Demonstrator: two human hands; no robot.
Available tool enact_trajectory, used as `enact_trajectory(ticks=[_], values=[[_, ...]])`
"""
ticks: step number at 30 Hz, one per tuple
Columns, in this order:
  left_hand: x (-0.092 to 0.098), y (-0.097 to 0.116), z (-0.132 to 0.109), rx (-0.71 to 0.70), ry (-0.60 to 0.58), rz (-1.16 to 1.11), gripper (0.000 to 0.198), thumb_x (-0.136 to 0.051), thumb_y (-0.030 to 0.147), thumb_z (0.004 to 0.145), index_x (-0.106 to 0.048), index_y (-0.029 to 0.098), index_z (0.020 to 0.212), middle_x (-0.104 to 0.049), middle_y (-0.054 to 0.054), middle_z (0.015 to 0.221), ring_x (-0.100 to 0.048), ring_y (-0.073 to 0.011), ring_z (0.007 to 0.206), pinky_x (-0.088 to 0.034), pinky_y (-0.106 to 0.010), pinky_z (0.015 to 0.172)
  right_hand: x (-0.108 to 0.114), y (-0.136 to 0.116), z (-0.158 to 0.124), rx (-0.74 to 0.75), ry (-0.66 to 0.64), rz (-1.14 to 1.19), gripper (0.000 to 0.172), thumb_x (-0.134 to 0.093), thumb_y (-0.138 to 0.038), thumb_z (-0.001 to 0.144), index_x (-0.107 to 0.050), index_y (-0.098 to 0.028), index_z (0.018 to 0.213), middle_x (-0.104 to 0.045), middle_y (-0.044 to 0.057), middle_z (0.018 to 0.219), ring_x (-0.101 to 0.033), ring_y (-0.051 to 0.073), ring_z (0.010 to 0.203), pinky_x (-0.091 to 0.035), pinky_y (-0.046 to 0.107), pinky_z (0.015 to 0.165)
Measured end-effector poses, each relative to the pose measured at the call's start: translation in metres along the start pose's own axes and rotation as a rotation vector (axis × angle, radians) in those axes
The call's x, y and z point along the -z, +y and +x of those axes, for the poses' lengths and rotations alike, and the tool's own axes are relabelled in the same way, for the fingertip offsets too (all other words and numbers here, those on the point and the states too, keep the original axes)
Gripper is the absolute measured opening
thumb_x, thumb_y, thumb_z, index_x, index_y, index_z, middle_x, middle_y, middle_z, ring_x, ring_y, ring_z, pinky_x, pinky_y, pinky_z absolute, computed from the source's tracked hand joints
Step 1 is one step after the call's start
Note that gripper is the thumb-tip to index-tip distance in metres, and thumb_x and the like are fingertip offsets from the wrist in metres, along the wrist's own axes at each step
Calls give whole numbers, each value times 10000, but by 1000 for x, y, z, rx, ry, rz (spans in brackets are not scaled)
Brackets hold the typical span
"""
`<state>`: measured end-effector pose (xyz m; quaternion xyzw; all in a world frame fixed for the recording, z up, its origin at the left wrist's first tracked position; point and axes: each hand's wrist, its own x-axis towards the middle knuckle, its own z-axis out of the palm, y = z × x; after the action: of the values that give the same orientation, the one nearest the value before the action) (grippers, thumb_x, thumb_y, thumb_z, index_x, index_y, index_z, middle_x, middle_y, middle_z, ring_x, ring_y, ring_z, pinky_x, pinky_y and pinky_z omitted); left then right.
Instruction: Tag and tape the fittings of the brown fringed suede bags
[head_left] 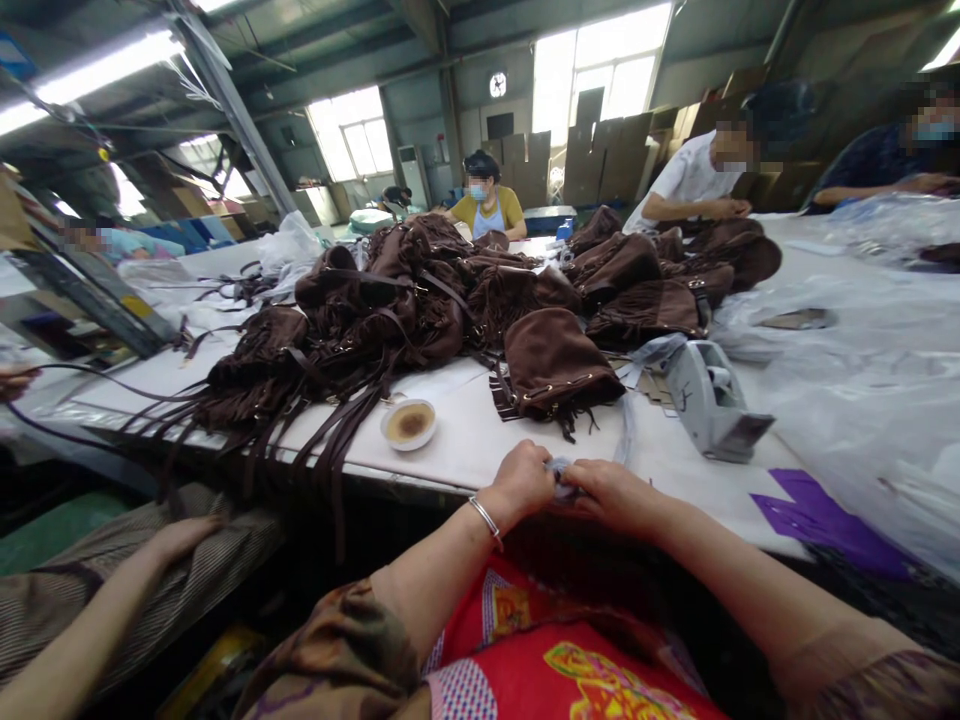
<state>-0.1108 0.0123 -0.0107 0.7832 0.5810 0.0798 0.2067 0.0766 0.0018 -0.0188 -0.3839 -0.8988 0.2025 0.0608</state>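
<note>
My left hand [525,480], with a silver bracelet at the wrist, and my right hand [609,490] meet at the table's front edge. Both close on a small piece of clear plastic [559,470] that is mostly hidden by the fingers. Just beyond them a brown fringed bag [559,365] lies on the white table [457,445]. To its right stands a grey tape dispenser [709,400]. A shallow white bowl with brownish contents [409,424] sits to the left of my hands.
A large pile of brown bags [405,290] spans the table, with straps hanging over the front edge. Clear plastic sheets [885,370] and a purple piece [832,515] lie at right. At left, another person's arm [112,610] is close by. Several people sit around the table.
</note>
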Motion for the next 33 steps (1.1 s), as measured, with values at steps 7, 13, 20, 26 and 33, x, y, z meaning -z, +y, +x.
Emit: enact_trajectory(ticks=[7,13,20,26,33], values=[[-7,-10,-12,-237,252,-155,334,-592,156,811,-685,135,1131,-633,-104,1013,-587,-206,941,-498,-306,873,-14,5,-5,-1,102,-44,164,-553,-178,872,-656,-179,999,-621,67,907,-580,202,844,-403,285,743],[-6,-11,-35,-477,231,6,195,-704,354,813,-701,180,901,-573,-87,973,-522,-232,939,-478,-379,869,-13,9,-1,11,108,1,115,-581,-177,851,-682,-189,904,-580,29,817,-560,167,761,-382,260,684],[-9,0,-36,-395,194,236,210,-713,369,821,-666,172,879,-543,-89,981,-481,-253,952,-464,-401,841,-12,9,-3,33,132,-54,73,-591,-134,825,-647,-172,852,-598,39,829,-567,179,795,-397,270,708],[-19,0,-37,-386,197,208,111,-577,242,912,-664,178,891,-550,-90,979,-477,-244,958,-461,-393,830,-21,8,-15,65,252,-162,207,-580,-212,896,-633,-167,1091,-624,75,908,-561,215,833,-416,328,759],[-10,-13,-18,-559,111,145,62,-630,213,864,-681,180,868,-543,-81,998,-464,-224,985,-464,-323,828,-7,20,-36,55,368,-144,266,-592,-236,904,-627,-205,1165,-638,92,1084,-538,244,1017,-368,387,909]])
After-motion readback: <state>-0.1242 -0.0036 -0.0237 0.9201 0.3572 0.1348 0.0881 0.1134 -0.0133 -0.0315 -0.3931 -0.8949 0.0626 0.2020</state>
